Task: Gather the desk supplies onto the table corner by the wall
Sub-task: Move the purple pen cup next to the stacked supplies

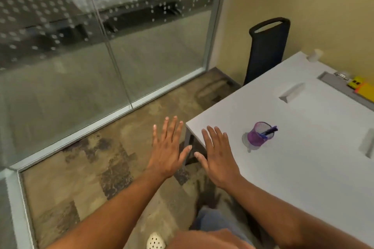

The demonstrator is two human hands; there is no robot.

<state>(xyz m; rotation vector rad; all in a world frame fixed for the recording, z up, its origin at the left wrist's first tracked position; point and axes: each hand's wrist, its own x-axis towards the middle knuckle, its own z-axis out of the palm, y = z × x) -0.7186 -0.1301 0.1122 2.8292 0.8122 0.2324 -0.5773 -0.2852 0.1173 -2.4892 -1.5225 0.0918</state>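
While both arms reach forward from the bottom of the frame, the left hand (169,147) hangs flat in the air above the patterned floor (85,178), its fingers straight and slightly fanned, holding nothing. The right hand (219,155), just to its right at lower centre, is flat as well, fingers straight and close together, empty, held over the near corner of the white table (293,168); whether it touches the tabletop cannot be told. The two thumbs point toward each other with a small gap between them.

Right of the right hand, near the middle right of the frame, a purple mesh pen cup (259,132) stands on the table with a blue pen (269,131) leaning out of it. Farther up the table lies a pale wedge-shaped object (292,92), and a similar one (367,145) sits at the right edge. At the upper right, beside the yellow wall (313,6), are a small white bottle (314,55), a grey strip (340,89) and a yellow and orange item (362,88). A black chair (267,46) stands behind the table, and a glass partition (91,36) fills the upper left.
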